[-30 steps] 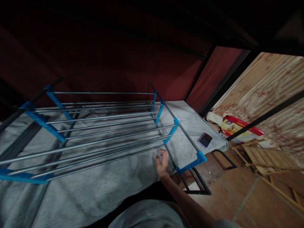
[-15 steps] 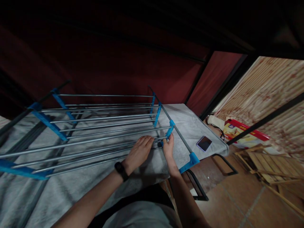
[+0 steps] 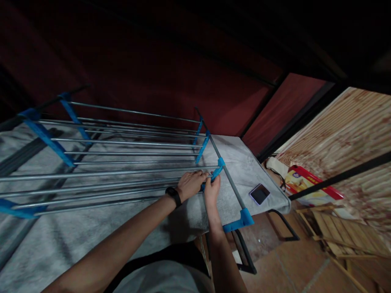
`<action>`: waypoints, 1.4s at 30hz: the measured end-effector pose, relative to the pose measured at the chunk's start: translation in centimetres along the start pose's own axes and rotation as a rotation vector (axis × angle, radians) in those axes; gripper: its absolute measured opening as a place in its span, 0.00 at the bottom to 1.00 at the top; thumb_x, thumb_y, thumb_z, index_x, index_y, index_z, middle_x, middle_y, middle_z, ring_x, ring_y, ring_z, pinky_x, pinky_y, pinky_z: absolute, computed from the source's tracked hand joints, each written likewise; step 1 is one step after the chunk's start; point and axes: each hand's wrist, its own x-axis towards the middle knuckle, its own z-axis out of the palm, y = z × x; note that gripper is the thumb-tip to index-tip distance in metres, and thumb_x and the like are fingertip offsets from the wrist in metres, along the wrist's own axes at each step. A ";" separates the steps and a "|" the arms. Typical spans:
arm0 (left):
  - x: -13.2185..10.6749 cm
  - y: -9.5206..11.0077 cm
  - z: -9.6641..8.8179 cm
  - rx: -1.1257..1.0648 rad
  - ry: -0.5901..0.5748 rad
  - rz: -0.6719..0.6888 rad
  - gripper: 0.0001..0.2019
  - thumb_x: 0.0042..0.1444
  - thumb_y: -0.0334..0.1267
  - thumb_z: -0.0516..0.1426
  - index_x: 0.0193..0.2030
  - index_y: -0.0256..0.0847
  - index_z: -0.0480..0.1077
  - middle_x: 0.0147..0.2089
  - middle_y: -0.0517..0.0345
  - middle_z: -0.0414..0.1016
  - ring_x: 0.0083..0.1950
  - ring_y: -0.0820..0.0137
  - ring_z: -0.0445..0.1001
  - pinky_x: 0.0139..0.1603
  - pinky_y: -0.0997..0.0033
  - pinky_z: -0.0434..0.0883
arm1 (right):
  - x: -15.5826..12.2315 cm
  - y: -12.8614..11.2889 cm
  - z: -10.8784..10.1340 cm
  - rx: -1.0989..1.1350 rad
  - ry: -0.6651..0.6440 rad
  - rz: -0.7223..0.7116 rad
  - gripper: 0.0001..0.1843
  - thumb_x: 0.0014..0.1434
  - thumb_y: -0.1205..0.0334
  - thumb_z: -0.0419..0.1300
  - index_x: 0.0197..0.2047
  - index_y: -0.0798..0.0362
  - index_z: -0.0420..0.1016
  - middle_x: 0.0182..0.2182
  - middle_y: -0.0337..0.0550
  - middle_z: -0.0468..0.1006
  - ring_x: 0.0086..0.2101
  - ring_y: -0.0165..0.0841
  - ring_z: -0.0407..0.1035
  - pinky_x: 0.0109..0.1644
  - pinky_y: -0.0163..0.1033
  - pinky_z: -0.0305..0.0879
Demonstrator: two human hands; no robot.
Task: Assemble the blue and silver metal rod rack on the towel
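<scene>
A blue bracket [image 3: 217, 171] is hanging from the dark side tube [image 3: 233, 185] of a metal drying rack [image 3: 131, 143], which is standing on grey cloth [image 3: 91, 221]; its long axis is sloping leftward from the tube and toward the person, into the hands. The right hand [image 3: 212, 191] is lying nearer, apparently clasping the bracket's lower end from the near side. The left hand [image 3: 191, 185], wearing a black wristband [image 3: 174, 196], is sitting close against it, left of the bracket; whether it is gripping rods, bracket or both, I cannot tell. Steel rods [image 3: 122, 172] are running leftward from the bracket. A smartphone [image 3: 259, 194] is lying well to the bracket's right.
</scene>
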 end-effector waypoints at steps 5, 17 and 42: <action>0.1 0.1 0.0 -0.028 0.002 -0.015 0.22 0.64 0.27 0.46 0.61 0.46 0.65 0.51 0.53 0.76 0.49 0.61 0.77 0.42 0.63 0.72 | 0.0 -0.6 0.0 -0.075 -0.002 -0.017 0.11 0.62 0.58 0.50 0.45 0.52 0.65 0.40 0.48 0.72 0.44 0.39 0.66 0.53 0.45 0.63; 0.4 0.1 0.4 -0.067 0.018 -0.033 0.21 0.64 0.29 0.47 0.61 0.45 0.67 0.50 0.51 0.76 0.46 0.61 0.78 0.43 0.63 0.71 | 0.0 -0.5 -0.1 -0.222 0.012 -0.019 0.13 0.62 0.58 0.46 0.43 0.53 0.67 0.36 0.48 0.74 0.37 0.39 0.67 0.44 0.42 0.63; -13.2 -7.7 -1.6 0.375 0.256 -0.128 0.10 0.69 0.38 0.48 0.44 0.38 0.68 0.39 0.50 0.72 0.40 0.66 0.72 0.40 0.63 0.66 | 0.2 2.4 -1.7 -0.446 -0.049 0.076 0.18 0.54 0.40 0.55 0.29 0.44 0.56 0.22 0.39 0.60 0.27 0.45 0.62 0.32 0.47 0.54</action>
